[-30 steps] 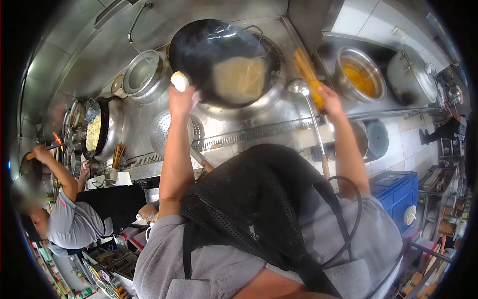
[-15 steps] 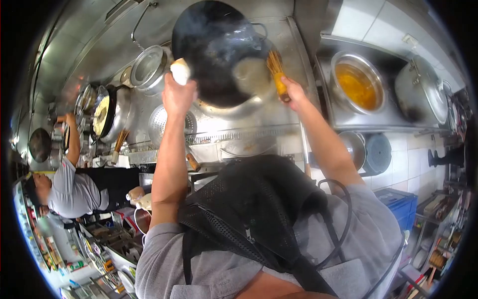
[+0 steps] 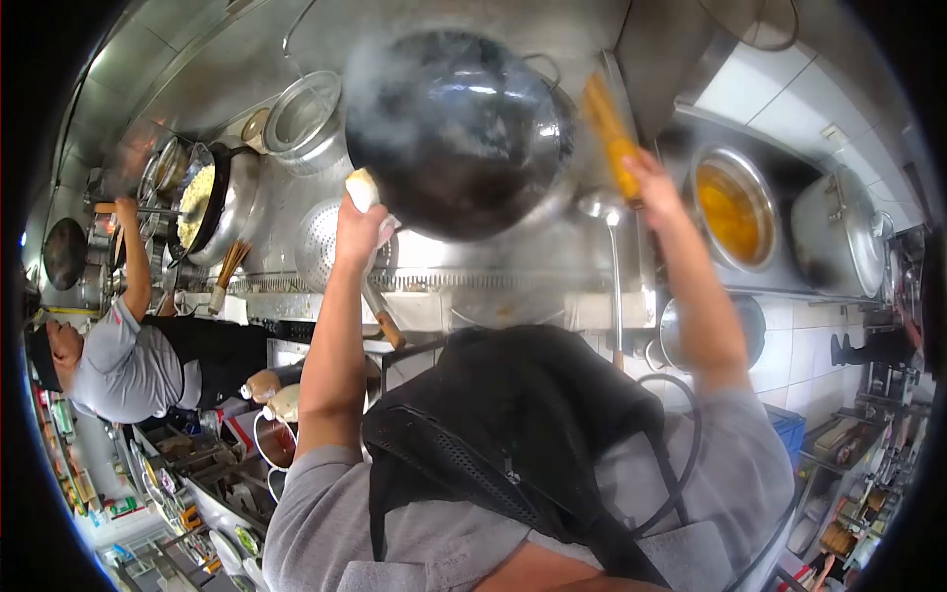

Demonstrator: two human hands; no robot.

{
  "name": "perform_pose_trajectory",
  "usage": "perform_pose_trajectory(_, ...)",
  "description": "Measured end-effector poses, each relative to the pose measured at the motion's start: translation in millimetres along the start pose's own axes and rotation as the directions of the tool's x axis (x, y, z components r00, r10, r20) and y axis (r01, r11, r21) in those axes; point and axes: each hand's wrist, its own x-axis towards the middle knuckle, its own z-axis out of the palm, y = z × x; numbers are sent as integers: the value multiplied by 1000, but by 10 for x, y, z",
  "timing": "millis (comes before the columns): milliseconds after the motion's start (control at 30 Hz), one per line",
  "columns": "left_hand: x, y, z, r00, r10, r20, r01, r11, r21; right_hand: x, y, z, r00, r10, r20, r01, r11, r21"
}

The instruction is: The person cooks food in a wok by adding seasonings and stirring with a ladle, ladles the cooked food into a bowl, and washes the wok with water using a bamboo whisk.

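Observation:
My left hand (image 3: pixel 359 233) is closed around a white cloth (image 3: pixel 362 190) at the near left rim of a large black wok (image 3: pixel 464 138). The wok looks empty of liquid, and steam rises from its left side. To the right of the wok, my right hand (image 3: pixel 653 185) grips a yellow-handled bamboo brush (image 3: pixel 610 128), its bristles pointing up and away. A ladle (image 3: pixel 614 237) lies just below the brush. Left of the wok's near edge, below my left hand, is a perforated strainer (image 3: pixel 318 242) with a wooden handle.
A pot of orange liquid (image 3: pixel 728 212) and a lidded pot (image 3: pixel 838 232) stand at the right. A metal strainer pot (image 3: pixel 301 116) sits back left. At far left, a co-worker (image 3: pixel 128 370) reaches toward a wok of yellowish food (image 3: pixel 197 205). Bottles (image 3: pixel 283 403) stand lower left.
The pale liquid seen in the wok earlier is gone. My right hand and the brush first moved left to the wok, then back right, away from it. The co-worker's arm has shifted.

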Motion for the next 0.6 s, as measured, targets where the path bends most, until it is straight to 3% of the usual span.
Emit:
perform_pose_trajectory(100, 354, -285, 69, 981, -182, 61, 192, 942, -276, -117, -910, 156, 991, -134, -1, 131, 975, -180)
perform_pose_trajectory(133, 421, -472, 160, 961, -260, 99, 276, 929, -245, -45, -1094, 276, 987, -162, 1, 159, 969, -191)
perform_pose_trajectory(167, 466, -649, 344, 971, -220, 99, 240, 918, -316, 76, -1247, 402, 982, -187, 5, 184, 962, -203)
perform_pose_trajectory(200, 280, -366, 539, 980, -188, 58, 197, 918, -344, 230, -1374, 559, 984, -179, 26, 180, 954, -238)
perform_pose_trajectory(233, 285, -480, 743, 978, -171, 119, 207, 872, -444, 507, -1369, 692, 973, -227, 32, 226, 930, -291)
perform_pose_trajectory(267, 289, -655, 913, 977, -191, 97, 213, 919, -332, 870, -1254, 814, 961, -272, 41, 269, 900, -343)
perform_pose_trajectory(300, 212, -639, 1020, 976, -178, 128, 217, 866, -451, 1230, -1089, 940, 947, -316, 55, 311, 865, -393)
perform_pose_trajectory(367, 193, -690, 1090, 954, -174, 245, 271, 849, -453, 1925, -483, 1364, 881, -473, -13, 329, 632, -702)
perform_pose_trajectory(433, 187, -732, 1059, 924, -141, 355, 293, 860, -419, 1875, -138, 2187, 933, -288, -216, -56, 475, -878)
perform_pose_trajectory(533, 219, -647, 946, 873, -199, 445, 371, 863, -343, 1876, 545, 3065, 991, -68, -116, -78, 406, -911)
perform_pose_trajectory(600, 244, -982, 1163, 938, -119, 326, 269, 843, -466, 1659, 743, 3501, 999, 30, 24, 10, 400, -916)
